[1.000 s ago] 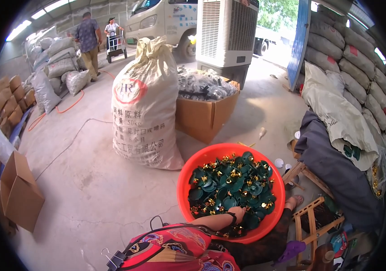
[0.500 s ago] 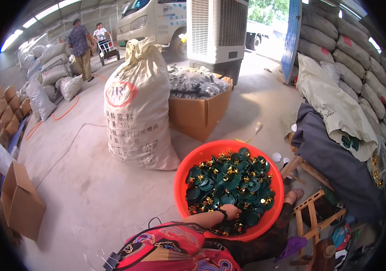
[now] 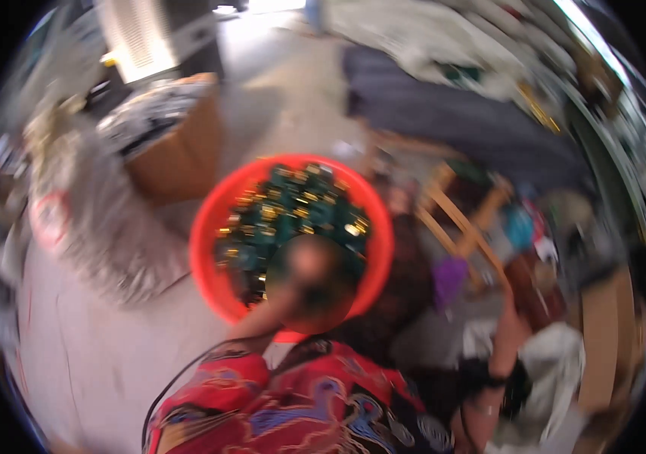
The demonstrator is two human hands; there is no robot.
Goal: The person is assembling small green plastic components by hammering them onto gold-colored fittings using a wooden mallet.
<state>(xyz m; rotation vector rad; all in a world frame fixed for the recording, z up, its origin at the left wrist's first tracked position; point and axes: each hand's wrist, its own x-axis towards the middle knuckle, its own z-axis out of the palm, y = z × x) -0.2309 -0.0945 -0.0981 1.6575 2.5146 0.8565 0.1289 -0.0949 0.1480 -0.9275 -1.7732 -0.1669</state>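
An orange-red round basin point(image 3: 203, 265) holds many dark green discs with shiny gold pieces point(image 3: 293, 198), all blurred by motion. My left hand point(image 3: 306, 261) is in the near part of the basin, over the green and gold pieces; its fingers are smeared, and what they hold, if anything, does not show. Out to the right, my right hand point(image 3: 514, 314) reaches forward beside a brown object point(image 3: 536, 281) whose kind I cannot make out. A dark band circles that wrist. The right fingers are too blurred to read.
A large printed woven sack point(image 3: 104, 227) and a cardboard box point(image 3: 179, 151) of clear-looking items stand left. To the right are a wooden folding frame point(image 3: 451, 216), a purple item point(image 3: 450, 281), white sacking point(image 3: 557, 363) and upright cardboard point(image 3: 603, 340). Dark grey cloth point(image 3: 444, 106) lies beyond.
The view has swung right and down, so the basin sits further left in it. My right forearm has come into view at the right. My left hand is still in the basin.
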